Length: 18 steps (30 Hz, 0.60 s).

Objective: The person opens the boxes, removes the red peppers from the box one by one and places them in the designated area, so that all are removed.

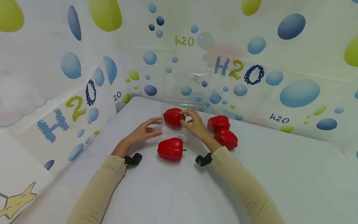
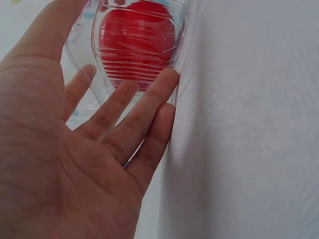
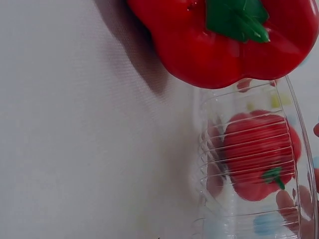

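Observation:
A clear plastic box stands with its lid raised at the back. One red bell pepper lies inside, stem to the right. My right hand reaches over the box, thumb and index finger bent loosely around the stem end; whether they touch it is hard to tell. At the box's left side my left hand is spread. Its fingertips lie beside the ridged wall in the left wrist view. Another bell pepper lies in front of the box, large in the right wrist view.
Two more bell peppers, one behind and one in front, lie right of the box. White cloth covers the table. Printed sheeting rises behind and at the left. Black wrist devices sit under both wrists.

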{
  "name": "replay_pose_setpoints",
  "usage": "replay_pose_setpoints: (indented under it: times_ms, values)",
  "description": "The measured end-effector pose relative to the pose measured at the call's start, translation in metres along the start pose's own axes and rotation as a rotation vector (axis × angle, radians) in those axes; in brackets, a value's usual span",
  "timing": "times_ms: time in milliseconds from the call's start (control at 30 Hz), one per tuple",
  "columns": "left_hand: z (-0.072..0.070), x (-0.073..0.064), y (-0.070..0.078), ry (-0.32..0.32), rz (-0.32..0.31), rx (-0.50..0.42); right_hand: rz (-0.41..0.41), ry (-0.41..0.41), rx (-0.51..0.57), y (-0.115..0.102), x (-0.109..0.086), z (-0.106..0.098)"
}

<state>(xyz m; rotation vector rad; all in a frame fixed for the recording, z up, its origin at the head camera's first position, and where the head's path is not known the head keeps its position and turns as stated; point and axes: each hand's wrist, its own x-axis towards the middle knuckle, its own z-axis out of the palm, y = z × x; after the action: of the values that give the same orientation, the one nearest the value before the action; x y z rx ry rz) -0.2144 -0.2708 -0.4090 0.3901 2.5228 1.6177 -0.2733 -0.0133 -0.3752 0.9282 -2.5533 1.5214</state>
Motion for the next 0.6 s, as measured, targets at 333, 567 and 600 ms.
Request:
replay_pose_setpoints:
  times_ms: [333, 567, 600]
  values:
    - [0.000, -0.001, -0.001, 0.007, -0.007, 0.001, 0.037, -0.049, -0.024, 0.004, 0.011, 0.003]
    - [0.000, 0.001, -0.003, 0.004, -0.011, 0.003, 0.085, -0.088, -0.003, 0.008, 0.016, 0.003]
    - [0.000, 0.001, -0.003, 0.003, -0.010, 0.002, 0.095, -0.096, 0.002, 0.008, 0.017, 0.003]
